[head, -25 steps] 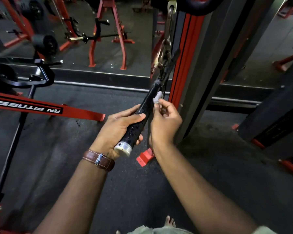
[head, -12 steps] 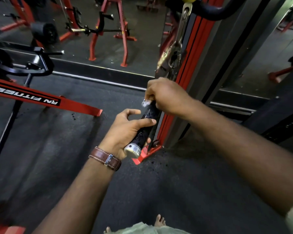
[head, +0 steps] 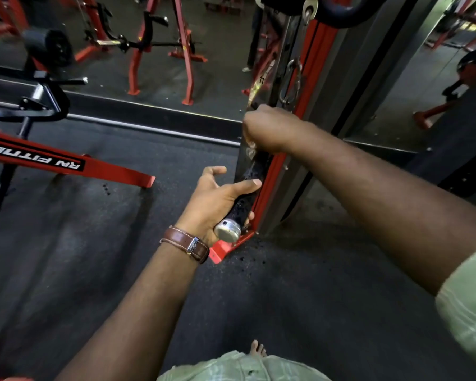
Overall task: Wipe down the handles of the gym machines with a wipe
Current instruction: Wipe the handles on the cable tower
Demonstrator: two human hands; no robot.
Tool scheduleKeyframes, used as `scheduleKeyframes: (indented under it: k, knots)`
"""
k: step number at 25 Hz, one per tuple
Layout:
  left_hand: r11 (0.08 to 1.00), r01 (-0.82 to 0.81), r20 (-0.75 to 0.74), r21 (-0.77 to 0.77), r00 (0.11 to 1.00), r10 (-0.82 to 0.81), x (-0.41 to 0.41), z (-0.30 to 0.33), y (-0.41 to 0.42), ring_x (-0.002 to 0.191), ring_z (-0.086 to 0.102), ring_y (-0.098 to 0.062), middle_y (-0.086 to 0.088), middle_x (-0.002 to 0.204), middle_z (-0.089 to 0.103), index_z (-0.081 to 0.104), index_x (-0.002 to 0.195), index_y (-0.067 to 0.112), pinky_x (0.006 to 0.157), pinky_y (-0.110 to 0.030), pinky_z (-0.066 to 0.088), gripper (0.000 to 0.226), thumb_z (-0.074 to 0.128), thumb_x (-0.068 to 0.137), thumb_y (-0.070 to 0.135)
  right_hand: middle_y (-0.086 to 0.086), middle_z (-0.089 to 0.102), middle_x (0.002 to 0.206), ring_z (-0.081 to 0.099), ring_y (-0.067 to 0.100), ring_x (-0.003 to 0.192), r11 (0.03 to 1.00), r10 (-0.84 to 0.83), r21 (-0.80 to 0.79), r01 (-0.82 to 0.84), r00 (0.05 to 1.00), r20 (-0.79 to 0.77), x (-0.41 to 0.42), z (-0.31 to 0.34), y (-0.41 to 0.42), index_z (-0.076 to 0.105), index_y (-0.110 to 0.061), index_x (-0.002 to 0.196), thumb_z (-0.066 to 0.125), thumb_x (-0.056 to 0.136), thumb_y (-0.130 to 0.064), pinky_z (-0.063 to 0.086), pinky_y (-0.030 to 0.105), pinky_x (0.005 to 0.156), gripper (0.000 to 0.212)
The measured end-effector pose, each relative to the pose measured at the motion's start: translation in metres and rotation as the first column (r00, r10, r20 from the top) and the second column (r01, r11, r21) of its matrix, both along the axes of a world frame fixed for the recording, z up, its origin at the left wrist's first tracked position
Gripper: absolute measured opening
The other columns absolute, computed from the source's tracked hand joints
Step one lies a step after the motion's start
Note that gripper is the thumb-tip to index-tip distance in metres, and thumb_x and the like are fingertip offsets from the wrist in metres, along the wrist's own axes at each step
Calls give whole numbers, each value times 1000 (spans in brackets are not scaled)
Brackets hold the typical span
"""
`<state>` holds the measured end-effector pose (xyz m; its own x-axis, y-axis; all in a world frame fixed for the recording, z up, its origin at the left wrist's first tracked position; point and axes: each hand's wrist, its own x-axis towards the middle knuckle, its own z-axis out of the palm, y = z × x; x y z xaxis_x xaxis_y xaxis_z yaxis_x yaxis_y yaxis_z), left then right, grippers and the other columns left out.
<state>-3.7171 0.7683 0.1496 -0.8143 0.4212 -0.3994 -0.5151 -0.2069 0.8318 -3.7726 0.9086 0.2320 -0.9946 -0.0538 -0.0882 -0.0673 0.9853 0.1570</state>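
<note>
Two hands are seen on one black handle (head: 249,185). At far left a red frame bar (head: 66,163) lies on the dark floor (head: 66,243). The handle's lower end, beside its silver cap (head: 227,230), is grasped by the left hand (head: 217,199), a brown watch strap (head: 186,243) worn at the wrist. Higher up, the handle is gripped by the clenched right hand (head: 270,127), with a pale wipe (head: 251,149) pressed against it. A red upright (head: 308,78) stands behind.

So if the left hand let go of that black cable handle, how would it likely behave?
Probably stiff: the handle stays a straight bar between the left hand at its metal end cap and the right hand with the wipe higher up. It would likely swing rather than drop, since it seems to hang from the carabiner. Its speckled grip looks textured or damp; I cannot tell which.
</note>
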Motion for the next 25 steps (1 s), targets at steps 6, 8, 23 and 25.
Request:
scheduleKeyframes:
  k: [6,8,23,25]
  knots:
    - [999,30,-30,-30,999,-31,-8,6,-4,51,62,-31,-25,90,68,37,131,17,43,-32,52,70,80,77,5,-8,63,82,61,11,81,934,226,-289,-210,974,25,33,-18,-10,70,-25,84,72,79,-9,50,28,72,17]
    - [1000,22,13,7,1000,-23,-8,5,-5,51,61,-31,-27,88,66,38,132,11,43,-32,52,65,76,81,2,-3,65,89,62,17,87,964,81,-239,-115,985,-150,20,-29,16,72,-27,92,67,79,-5,50,31,76,27]
    - [1000,30,-241,10,970,-27,-2,-29,-35,81,63,-23,-12,100,69,71,111,6,59,-29,51,51,67,68,-20,3,76,97,68,15,91,669,-307,-618,-413,603,-736,82,-117,-29,79,-7,91,61,79,10,53,34,82,27]
    - [999,-31,-237,14,971,33,-3,-29,-42,80,65,-26,-13,97,71,72,106,4,59,-28,51,46,70,66,-18,7,76,101,69,20,92,649,-212,-585,-486,623,-753,96,-125,-37,79,-4,94,62,77,12,54,33,83,29]
